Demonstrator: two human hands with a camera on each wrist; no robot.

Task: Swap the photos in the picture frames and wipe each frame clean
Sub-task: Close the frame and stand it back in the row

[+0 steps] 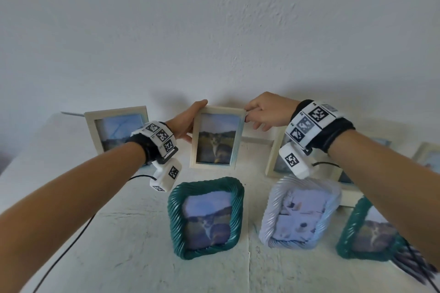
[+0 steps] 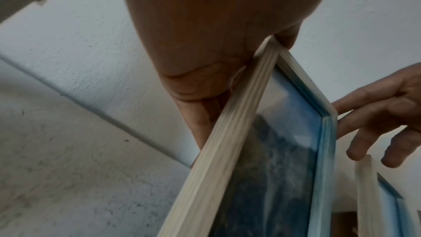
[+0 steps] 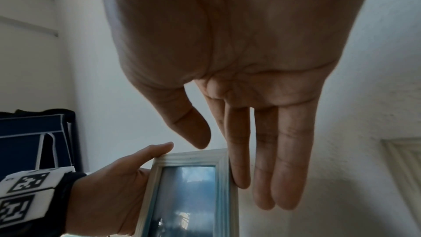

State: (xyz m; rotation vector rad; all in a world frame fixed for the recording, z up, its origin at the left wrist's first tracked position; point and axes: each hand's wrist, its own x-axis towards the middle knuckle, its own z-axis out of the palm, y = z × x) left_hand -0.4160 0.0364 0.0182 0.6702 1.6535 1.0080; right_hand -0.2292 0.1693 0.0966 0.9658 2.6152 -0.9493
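I hold a pale wooden frame [image 1: 217, 137] upright between both hands, lifted above the white tabletop [image 1: 123, 245] in front of the white wall [image 1: 214, 31]. My left hand [image 1: 187, 123] grips its left edge: the thumb lies over the top left corner and the fingers [image 2: 200, 114] curl behind the back. My right hand [image 1: 267, 112] meets the top right corner. Its fingers [image 3: 239, 150] are nearly straight and close together, lying along the right edge, and the thumb hovers just above the top rail; from the wrist view I cannot tell whether the thumb touches the wood. The frame holds a photo [image 1: 215, 143] of what looks like an animal standing in a field under a blue sky.

Behind my left wrist a second pale frame [image 1: 116, 131] stands against the wall. Another one [image 1: 276, 157] stands behind my right wrist, mostly hidden. Nearer to me, on the tabletop, stand three twisted-rim frames: a green frame [image 1: 206, 217] in the middle, a lilac frame [image 1: 300, 211] just to its right, and a second green one [image 1: 364, 231] at the far right, partly covered by my right forearm.
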